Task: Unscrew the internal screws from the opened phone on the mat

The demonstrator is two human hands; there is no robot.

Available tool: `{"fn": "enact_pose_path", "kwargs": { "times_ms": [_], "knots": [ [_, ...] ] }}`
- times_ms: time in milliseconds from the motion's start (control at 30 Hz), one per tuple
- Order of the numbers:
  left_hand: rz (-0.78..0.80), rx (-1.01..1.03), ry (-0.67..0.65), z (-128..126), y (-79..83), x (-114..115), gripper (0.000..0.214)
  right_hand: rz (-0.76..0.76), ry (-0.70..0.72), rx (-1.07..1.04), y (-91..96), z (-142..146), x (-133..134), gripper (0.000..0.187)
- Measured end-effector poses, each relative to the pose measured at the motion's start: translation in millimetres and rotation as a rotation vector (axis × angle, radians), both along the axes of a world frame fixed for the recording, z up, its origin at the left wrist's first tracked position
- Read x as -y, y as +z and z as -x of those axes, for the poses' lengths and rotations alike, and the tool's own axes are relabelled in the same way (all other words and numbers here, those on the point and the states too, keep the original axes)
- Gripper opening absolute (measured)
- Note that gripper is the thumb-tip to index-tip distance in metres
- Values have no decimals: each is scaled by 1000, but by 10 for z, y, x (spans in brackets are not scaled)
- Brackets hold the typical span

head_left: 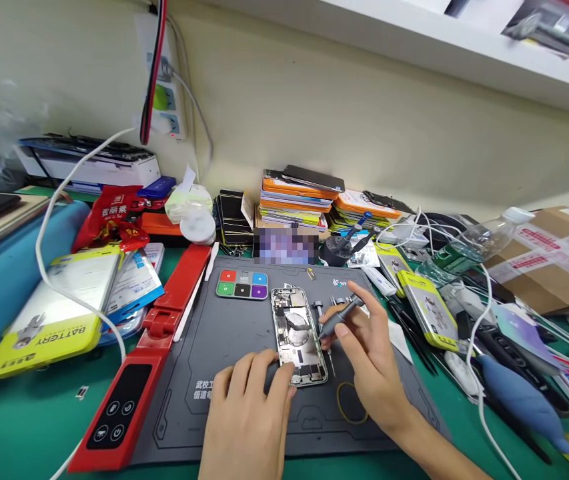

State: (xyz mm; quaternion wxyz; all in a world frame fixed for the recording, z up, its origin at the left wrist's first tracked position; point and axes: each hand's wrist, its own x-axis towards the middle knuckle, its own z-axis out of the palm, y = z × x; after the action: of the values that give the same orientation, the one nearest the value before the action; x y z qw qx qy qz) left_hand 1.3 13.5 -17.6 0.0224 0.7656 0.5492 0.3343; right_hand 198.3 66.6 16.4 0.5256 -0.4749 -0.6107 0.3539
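- head view, go: your opened phone (300,343) lies on the grey mat (234,340), insides bare, between your hands.
- your left hand (251,397)?
- over the phone's lower left corner, fingers bent, thumb near the bottom end. something dark shows by your fingers, mostly hidden. can't tell if you've clamped anything there.
- ok, your right hand (370,343)?
- thumb and fingers together, clamped on a grey pen-shaped tool (337,323). you've got it tilted, low end at the phone's right edge; touching or just beside, can't tell.
- stuff around you?
- yellow rubber band (338,401) on the mat near your right wrist. coloured tile set (243,285) just beyond the phone, to your left. red folding device (160,325) along the mat's left side. black tool holder (335,253) past the mat's far edge.
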Motion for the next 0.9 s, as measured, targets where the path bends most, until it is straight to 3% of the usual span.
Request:
{"fn": "enact_pose_path", "kwargs": {
  "times_ms": [133,267,400,500,767,900],
  "knots": [
    [20,-248,-114,60,126,-122,20,-12,-29,-58,8,-5,-18,47],
    [224,-387,-279,162,379,-360,20,0,-48,-91,41,-6,-8,48],
    [469,-339,-459,278,635,-650,24,17,-14,-116,78,28,30,46],
    [565,-274,-563,350,738,-838,25,35,33,-128,89,50,50,44],
    [591,-135,-672,401,646,-1023,23,-2,66,-43,7,42,122,46],
    [748,64,-657,462,564,-1078,39,-54,157,-49,-43,48,127,48]
  ]
}}
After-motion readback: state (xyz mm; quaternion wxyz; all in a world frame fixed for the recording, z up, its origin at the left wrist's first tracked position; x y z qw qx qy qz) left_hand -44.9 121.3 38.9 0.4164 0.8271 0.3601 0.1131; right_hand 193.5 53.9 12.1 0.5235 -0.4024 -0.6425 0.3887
